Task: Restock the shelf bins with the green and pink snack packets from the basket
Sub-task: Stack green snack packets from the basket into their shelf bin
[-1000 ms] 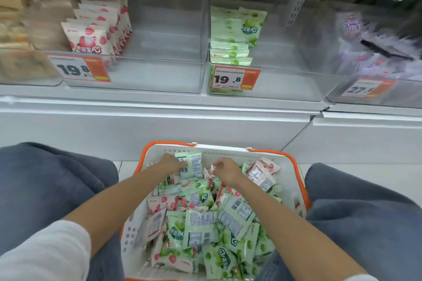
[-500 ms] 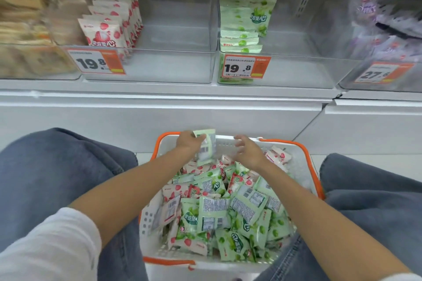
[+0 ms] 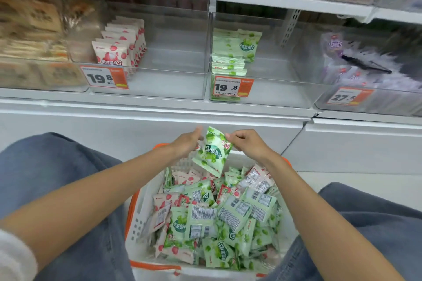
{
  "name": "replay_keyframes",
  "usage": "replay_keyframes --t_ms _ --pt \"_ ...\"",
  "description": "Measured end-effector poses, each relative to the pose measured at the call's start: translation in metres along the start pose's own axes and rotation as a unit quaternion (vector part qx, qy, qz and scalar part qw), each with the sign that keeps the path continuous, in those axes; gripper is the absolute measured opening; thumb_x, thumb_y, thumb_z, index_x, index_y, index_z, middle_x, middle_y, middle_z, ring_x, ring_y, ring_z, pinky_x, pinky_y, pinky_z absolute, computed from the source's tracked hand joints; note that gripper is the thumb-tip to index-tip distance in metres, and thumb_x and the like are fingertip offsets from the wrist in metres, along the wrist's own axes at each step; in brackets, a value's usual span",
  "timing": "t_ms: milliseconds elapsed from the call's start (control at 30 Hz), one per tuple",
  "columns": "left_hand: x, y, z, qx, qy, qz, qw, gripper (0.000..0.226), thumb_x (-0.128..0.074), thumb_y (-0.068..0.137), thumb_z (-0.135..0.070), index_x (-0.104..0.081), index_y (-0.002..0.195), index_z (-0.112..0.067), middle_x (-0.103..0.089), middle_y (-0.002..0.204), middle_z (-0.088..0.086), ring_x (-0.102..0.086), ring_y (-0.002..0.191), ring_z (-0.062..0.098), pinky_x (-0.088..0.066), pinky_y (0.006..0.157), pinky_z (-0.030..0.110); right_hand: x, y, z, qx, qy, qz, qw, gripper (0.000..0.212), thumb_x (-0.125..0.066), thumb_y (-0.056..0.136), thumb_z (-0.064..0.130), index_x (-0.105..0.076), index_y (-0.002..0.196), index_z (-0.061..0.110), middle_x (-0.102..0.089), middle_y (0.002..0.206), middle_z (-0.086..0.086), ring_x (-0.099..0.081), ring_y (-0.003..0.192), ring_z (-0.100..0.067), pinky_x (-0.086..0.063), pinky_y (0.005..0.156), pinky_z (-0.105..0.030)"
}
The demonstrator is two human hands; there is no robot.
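Up goes a green packet [image 3: 212, 153], clear of the basket [image 3: 137, 221] and hanging tilted between the two hands just above the pile. The right hand [image 3: 249, 145] pinches its top corner between thumb and fingertips. The left hand [image 3: 188, 143] sits at the opposite edge with fingers bent, but blur hides whether it grips or only touches. So the hands are close together with one packet between them. On progress, it looks like early days. The pink bin [image 3: 173, 57] holds one short row of pink packets [image 3: 118, 50] at its left side, and most of its floor is bare. The green bin [image 3: 280, 68] has a small stack of green packets [image 3: 235, 52], also at the left, with plenty of room beside it. The basket, meanwhile, is piled with a mixed heap [image 3: 217, 217] of green and pink, so nearly all the restocking looks left to do. Some things are hard to read. The basket's right wall is hidden behind the right forearm [image 3: 308, 207], the depth of the pile cannot be told, and the neighbouring bins [image 3: 34, 52] are smeared with blur.
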State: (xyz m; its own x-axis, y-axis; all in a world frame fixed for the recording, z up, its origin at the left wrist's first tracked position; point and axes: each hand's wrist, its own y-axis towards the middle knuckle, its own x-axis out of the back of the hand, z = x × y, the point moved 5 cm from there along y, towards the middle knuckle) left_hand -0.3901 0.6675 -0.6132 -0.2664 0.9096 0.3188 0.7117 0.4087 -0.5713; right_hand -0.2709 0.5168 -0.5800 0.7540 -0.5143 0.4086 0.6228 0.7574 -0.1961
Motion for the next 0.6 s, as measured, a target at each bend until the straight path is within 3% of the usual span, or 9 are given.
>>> replay_keyframes --t_ms 100,167,233,267,333,367,433,533,600 --pt "-0.016 -0.004 -0.027 -0.066 0.046 -0.007 0.997 0.079 -0.021 0.094 -0.07 -0.052 0.139 -0.012 -0.054 0.139 0.011 -0.053 0.124 0.03 -0.041 0.102 0.038 0.004 0.001 0.007 0.013 -0.006 -0.014 1.0 0.055 -0.06 0.094 0.034 -0.05 0.073 -0.016 -0.042 0.068 -0.018 -0.039 0.064 -0.018 -0.043 0.064 -0.025" --pt "-0.019 -0.005 -0.04 -0.129 0.064 -0.057 0.988 0.071 -0.035 0.096 -0.064 -0.068 0.111 -0.002 -0.069 0.109 0.014 -0.064 0.102 0.034 -0.046 0.084 0.034 0.012 0.0 0.012 0.022 0.0 -0.046 0.999 0.046 -0.06 0.095 0.027 -0.06 0.081 -0.017 -0.054 0.07 -0.018 -0.049 0.061 -0.014 -0.047 0.06 -0.021" --pt "-0.018 -0.009 -0.053 -0.17 0.026 -0.118 0.978 0.064 -0.049 0.094 -0.058 -0.067 0.08 0.002 -0.066 0.071 0.011 -0.062 0.067 0.03 -0.044 0.065 0.033 0.019 -0.002 0.018 0.023 0.042 -0.087 0.995 0.035 -0.06 0.096 0.02 -0.068 0.082 -0.011 -0.065 0.072 -0.009 -0.054 0.056 -0.008 -0.05 0.058 -0.021" --pt "-0.016 -0.011 -0.059 -0.178 -0.001 -0.142 0.974 0.061 -0.054 0.092 -0.057 -0.066 0.076 0.001 -0.063 0.066 0.009 -0.059 0.062 0.027 -0.045 0.061 0.034 0.023 -0.003 0.019 0.021 0.083 -0.112 0.99 0.029 -0.06 0.096 0.018 -0.071 0.082 -0.005 -0.068 0.073 -0.008 -0.058 0.058 -0.01 -0.052 0.06 -0.023" --pt "-0.013 -0.01 -0.067 -0.163 -0.092 -0.147 0.971 0.048 -0.063 0.089 -0.052 -0.067 0.08 -0.004 -0.068 0.074 0.005 -0.062 0.065 0.018 -0.051 0.061 0.03 0.034 -0.006 0.016 -0.002 0.193 -0.17 0.966 0.019 -0.059 0.096 0.013 -0.072 0.087 0.002 -0.07 0.078 -0.008 -0.064 0.067 -0.014 -0.057 0.064 -0.024" --pt "-0.014 -0.011 -0.071 -0.147 -0.147 -0.111 0.972 0.036 -0.068 0.087 -0.044 -0.068 0.085 -0.008 -0.072 0.083 0.005 -0.065 0.069 0.014 -0.055 0.064 0.027 0.039 -0.009 0.014 -0.015 0.245 -0.188 0.951 0.017 -0.058 0.096 0.011 -0.07 0.091 0.0 -0.07 0.083 -0.011 -0.067 0.071 -0.017 -0.059 0.068 -0.025" --pt "-0.01 -0.017 -0.084 -0.175 -0.177 -0.063 0.966 0.024 -0.08 0.08 -0.025 -0.069 0.095 -0.01 -0.074 0.096 0.008 -0.069 0.076 0.012 -0.059 0.066 0.025 0.044 -0.011 0.011 -0.035 0.283 -0.171 0.943 0.018 -0.059 0.094 0.007 -0.065 0.106 -0.005 -0.069 0.098 -0.017 -0.069 0.084 -0.023 -0.059 0.079 -0.032" --pt "0.007 -0.025 -0.116 -0.312 0.093 -0.118 0.938 0.023 -0.085 0.073 -0.019 -0.073 0.09 -0.01 -0.073 0.085 0.006 -0.065 0.073 0.018 -0.055 0.069 0.037 0.051 -0.013 0.023 -0.013 0.139 -0.125 0.982 0.058 -0.065 0.083 -0.005 -0.049 0.135 0.014 -0.057 0.124 -0.002 -0.055 0.113 -0.015 -0.051 0.082 -0.023" --pt "0.006 -0.028 -0.136 -0.341 0.222 -0.084 0.909 0.021 -0.084 0.074 -0.024 -0.075 0.085 -0.009 -0.07 0.077 0.008 -0.06 0.068 0.022 -0.049 0.063 0.036 0.048 -0.013 0.036 0.025 0.114 -0.064 0.991 0.064 -0.069 0.079 -0.006 -0.05 0.133 0.023 -0.057 0.125 0.002 -0.054 0.118 -0.01 -0.05 0.088 -0.023"
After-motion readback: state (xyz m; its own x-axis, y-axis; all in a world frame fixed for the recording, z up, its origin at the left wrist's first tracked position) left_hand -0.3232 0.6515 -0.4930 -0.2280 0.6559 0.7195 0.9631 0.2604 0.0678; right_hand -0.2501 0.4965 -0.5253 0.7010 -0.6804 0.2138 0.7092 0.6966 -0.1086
